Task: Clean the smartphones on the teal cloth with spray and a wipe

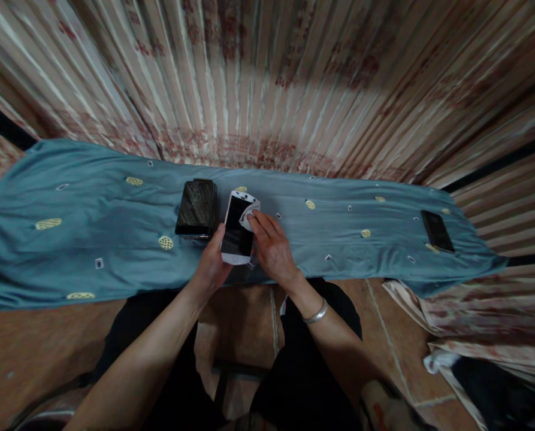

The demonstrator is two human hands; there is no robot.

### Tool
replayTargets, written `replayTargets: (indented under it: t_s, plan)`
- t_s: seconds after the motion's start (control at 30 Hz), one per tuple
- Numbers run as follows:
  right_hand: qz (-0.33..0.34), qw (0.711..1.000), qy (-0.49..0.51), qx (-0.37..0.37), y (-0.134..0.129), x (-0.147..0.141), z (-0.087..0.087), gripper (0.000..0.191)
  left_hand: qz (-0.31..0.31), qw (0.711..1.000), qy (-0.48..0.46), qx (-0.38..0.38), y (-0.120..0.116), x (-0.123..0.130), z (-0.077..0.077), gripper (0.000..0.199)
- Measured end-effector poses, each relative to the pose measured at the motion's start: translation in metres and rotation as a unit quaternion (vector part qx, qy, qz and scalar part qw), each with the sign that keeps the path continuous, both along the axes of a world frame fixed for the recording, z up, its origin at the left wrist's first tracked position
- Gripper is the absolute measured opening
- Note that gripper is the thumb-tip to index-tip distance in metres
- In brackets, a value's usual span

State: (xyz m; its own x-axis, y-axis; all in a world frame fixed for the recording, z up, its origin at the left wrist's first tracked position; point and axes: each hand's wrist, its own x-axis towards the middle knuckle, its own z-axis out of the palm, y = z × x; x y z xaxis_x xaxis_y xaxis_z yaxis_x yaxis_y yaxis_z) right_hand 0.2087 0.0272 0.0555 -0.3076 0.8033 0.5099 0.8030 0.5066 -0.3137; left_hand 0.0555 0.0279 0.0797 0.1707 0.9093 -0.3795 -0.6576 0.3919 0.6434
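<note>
A white smartphone (236, 260) with a dark screen is tilted up over the cloth-covered table, gripped along its left side by my left hand (212, 263). My right hand (272, 244) pinches a small pale wiping cloth (248, 214) against the upper right part of the screen. Just left of the phone lies a stack of dark phones (196, 208), glossy on top; how many are in it I cannot tell. A silvery bracelet (316, 312) circles my right wrist.
A blue-green cloth (127, 221) with yellow patterns covers the narrow table. Another dark phone (437, 231) lies near its right end. Pleated curtains (258, 84) hang behind and at the sides. Tiled floor (384, 335) shows below, with dark fabric (496, 389) at lower right.
</note>
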Motion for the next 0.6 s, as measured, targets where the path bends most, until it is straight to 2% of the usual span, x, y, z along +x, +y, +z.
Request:
replayTargets:
  t_s: [0.13, 0.37, 0.6]
  plan:
    - [-0.011, 1.000, 0.009, -0.008, 0.0030, 0.0051, 0.0015, 0.064, -0.018, 1.000, -0.006, 0.002, -0.0013, -0.0006, -0.0025, 0.041]
    - [0.017, 1.000, -0.004, 0.003, -0.0040, -0.0020, -0.0004, 0.059, 0.009, 0.999, -0.047, -0.019, 0.0035, -0.0029, 0.0047, 0.050]
    - [0.003, 0.999, 0.023, 0.022, -0.0019, 0.0010, -0.0021, 0.059, 0.003, 0.999, -0.054, -0.004, 0.0001, 0.0031, -0.0010, 0.051]
